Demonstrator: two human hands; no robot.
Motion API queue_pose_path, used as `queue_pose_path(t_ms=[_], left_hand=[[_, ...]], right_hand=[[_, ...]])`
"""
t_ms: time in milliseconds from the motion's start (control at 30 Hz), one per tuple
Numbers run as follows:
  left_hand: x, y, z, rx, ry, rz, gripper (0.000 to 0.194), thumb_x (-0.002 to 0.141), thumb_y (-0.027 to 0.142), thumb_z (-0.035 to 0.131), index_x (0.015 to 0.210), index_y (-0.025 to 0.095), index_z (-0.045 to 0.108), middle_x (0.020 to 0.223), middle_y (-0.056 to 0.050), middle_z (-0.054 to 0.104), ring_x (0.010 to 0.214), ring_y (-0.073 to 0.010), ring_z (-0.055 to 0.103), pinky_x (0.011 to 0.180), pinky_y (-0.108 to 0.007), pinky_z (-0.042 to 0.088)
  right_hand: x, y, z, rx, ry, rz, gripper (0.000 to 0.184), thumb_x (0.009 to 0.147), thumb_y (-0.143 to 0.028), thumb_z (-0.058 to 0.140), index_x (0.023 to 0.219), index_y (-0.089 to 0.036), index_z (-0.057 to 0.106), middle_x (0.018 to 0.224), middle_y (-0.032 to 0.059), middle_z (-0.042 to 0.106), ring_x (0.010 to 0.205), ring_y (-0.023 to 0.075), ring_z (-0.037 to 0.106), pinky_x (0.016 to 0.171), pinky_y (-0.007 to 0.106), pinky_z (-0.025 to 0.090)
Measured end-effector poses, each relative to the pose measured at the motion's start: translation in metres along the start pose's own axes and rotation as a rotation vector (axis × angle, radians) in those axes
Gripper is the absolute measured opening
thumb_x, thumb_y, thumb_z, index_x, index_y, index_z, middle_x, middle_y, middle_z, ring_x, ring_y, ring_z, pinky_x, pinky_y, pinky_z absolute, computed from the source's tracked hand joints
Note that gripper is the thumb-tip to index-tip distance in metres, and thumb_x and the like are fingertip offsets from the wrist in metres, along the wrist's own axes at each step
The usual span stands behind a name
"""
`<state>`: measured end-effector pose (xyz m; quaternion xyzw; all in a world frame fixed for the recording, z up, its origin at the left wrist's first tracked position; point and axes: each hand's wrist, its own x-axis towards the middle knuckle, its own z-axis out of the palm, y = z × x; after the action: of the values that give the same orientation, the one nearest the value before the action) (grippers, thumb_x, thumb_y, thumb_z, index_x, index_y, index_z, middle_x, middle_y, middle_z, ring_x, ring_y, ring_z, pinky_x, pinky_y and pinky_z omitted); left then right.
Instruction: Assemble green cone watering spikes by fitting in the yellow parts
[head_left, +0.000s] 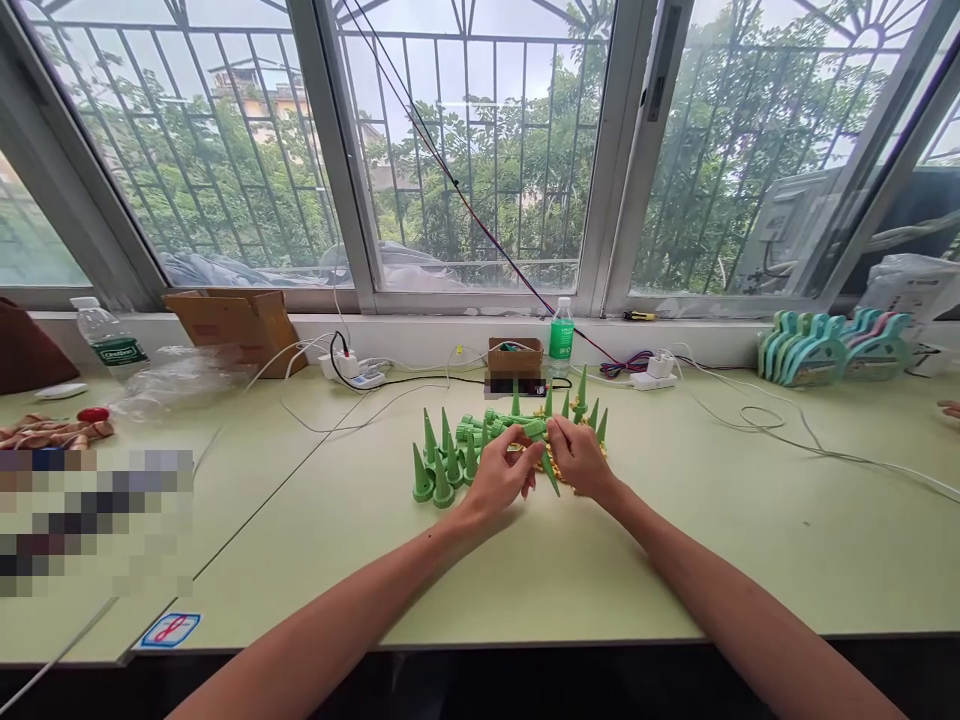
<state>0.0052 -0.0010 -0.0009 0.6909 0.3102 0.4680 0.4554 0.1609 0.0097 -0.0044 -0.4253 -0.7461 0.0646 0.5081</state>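
My left hand (504, 470) is closed round a green plastic spike with a wide ridged end (534, 429). Close against it is my right hand (577, 455), its fingers pinched together at that end; whatever is between them is too small or hidden to name. A green pointed tip (551, 475) slants down between the hands; whether it belongs to the held piece I cannot tell. To the left, several green cone-shaped spikes (441, 485) stand upright on their wide bases. Behind the hands lie other green ridged pieces (469, 428), with small yellow pieces (600, 450) beside the right hand.
At the back of the table (720, 520) stand a small cardboard box (514, 356), a green-labelled bottle (561, 338) and power strips (652, 375) with loose cables. Pastel plastic hangers (814, 350) sit back right. Crumpled clear plastic (180, 380) and a larger carton (236, 325) are left.
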Motion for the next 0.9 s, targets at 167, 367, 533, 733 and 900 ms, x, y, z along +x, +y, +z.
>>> queue_pose_path(t_ms=[167, 367, 533, 733, 900], left_hand=[[0.000, 0.002, 0.003, 0.040, 0.031, 0.018, 0.032, 0.081, 0.048, 0.061, 0.081, 0.019, 0.047, 0.060, 0.003, 0.054, 0.041, -0.0094, 0.049, 0.036, -0.021, 0.035], [0.004, -0.003, 0.008, 0.065, 0.104, 0.024, 0.033, 0.081, 0.047, 0.062, 0.095, 0.020, 0.050, 0.082, 0.000, 0.059, 0.038, -0.0059, 0.048, 0.033, -0.020, 0.034], [0.006, -0.005, 0.011, -0.080, 0.124, -0.032, 0.038, 0.083, 0.056, 0.055, 0.082, 0.018, 0.049, 0.067, 0.001, 0.055, 0.038, -0.0085, 0.050, 0.032, -0.020, 0.036], [0.006, 0.003, 0.010, -0.233, 0.059, -0.247, 0.066, 0.086, 0.069, 0.035, 0.055, 0.014, 0.053, 0.045, -0.002, 0.049, 0.033, -0.0104, 0.046, 0.032, -0.022, 0.034], [0.007, 0.005, 0.005, -0.294, 0.004, -0.390, 0.076, 0.084, 0.075, 0.027, 0.051, 0.013, 0.057, 0.044, -0.006, 0.054, 0.031, -0.0104, 0.044, 0.034, -0.024, 0.034]], right_hand=[[-0.003, 0.003, -0.005, 0.006, -0.005, -0.002, 0.037, 0.098, -0.037, 0.033, 0.064, -0.022, 0.032, 0.051, -0.0050, 0.035, 0.045, 0.0109, 0.032, 0.047, 0.026, 0.026], [-0.005, 0.008, -0.005, 0.050, 0.006, 0.045, 0.039, 0.098, -0.043, 0.036, 0.065, -0.022, 0.036, 0.052, -0.0045, 0.038, 0.045, 0.0106, 0.034, 0.046, 0.025, 0.028], [-0.006, 0.009, -0.004, 0.108, 0.022, 0.110, 0.038, 0.098, -0.044, 0.038, 0.068, -0.021, 0.040, 0.051, -0.0048, 0.040, 0.044, 0.0105, 0.036, 0.045, 0.025, 0.029], [-0.006, 0.008, -0.007, 0.126, 0.014, 0.099, 0.035, 0.097, -0.044, 0.041, 0.069, -0.021, 0.043, 0.052, -0.0048, 0.040, 0.045, 0.0105, 0.037, 0.046, 0.024, 0.030], [-0.006, 0.002, -0.008, 0.132, -0.043, 0.076, 0.033, 0.097, -0.041, 0.041, 0.072, -0.020, 0.048, 0.053, -0.0047, 0.039, 0.046, 0.0104, 0.035, 0.046, 0.024, 0.029]])
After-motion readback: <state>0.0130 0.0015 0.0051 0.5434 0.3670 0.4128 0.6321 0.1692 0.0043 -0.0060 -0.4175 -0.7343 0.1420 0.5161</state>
